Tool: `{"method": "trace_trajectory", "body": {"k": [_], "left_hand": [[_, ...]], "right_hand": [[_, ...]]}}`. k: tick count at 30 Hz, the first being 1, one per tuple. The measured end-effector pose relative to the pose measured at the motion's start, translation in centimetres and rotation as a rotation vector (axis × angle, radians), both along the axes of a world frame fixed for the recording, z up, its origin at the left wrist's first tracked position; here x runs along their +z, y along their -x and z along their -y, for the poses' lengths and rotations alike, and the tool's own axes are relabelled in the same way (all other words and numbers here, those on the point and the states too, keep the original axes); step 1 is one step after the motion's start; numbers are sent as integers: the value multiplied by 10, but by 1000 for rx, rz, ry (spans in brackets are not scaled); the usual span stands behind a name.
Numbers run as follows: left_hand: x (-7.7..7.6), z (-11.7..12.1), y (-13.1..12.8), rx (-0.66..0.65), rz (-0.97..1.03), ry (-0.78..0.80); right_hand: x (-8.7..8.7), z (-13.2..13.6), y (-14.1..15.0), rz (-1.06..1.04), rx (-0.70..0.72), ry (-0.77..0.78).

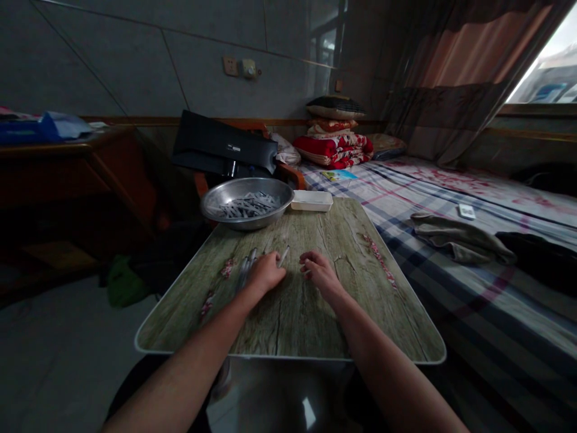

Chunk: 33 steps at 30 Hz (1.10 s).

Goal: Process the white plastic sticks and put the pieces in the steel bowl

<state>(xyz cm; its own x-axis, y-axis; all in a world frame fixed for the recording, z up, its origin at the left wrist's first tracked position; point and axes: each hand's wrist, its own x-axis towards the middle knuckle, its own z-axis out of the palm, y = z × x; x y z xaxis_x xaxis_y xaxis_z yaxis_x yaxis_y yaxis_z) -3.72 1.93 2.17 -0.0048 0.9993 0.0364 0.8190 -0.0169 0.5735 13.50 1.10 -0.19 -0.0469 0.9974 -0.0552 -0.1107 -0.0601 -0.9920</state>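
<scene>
My left hand is closed on a thin, pale pen-like stick, its tip rising past my thumb and forefinger. Several similar slender, translucent sticks lie on the table just left of that hand, partly hidden by it. Across a small gap, my right hand hovers over the tabletop with loosely bent fingers apart and nothing visible in them. Beyond my left hand, a wide metal basin holds a heap of small clear, white and black slender pieces. A shallow white tray stands beside the basin.
Both hands are over a wood-patterned folding table with a pale rim. To the right is a bed with folded bedding and clothes. A dark monitor-like panel leans behind the basin; a wooden desk stands left.
</scene>
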Motion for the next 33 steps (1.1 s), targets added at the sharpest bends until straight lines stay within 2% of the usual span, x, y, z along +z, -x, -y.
{"method": "trace_trajectory", "body": {"k": [2,4,10,15,18,20,26,29,33], "left_hand": [[-3,-3,-9,17,432,67],[-7,-4,-21,37,750,110],[-14,0,-53,83,1033,13],[-12,-1,-68,95,1330,177],[-13,-5,-76,207,1348,308],[-16,-7,-80,238,1315,320],[-27,-6,-74,46,1282,187],[-29,-4,-69,21,1239,108],[-31,-3,-68,12,1200,57]], "right_hand": [[-2,-1,0,-21,23,11],[-3,-1,0,-80,75,28],[1,2,0,-142,221,72],[2,4,0,-203,303,185],[1,4,0,-222,286,228],[2,4,0,-238,263,257],[8,7,1,-267,254,334],[9,10,6,-202,223,326],[7,11,11,-92,212,230]]}}
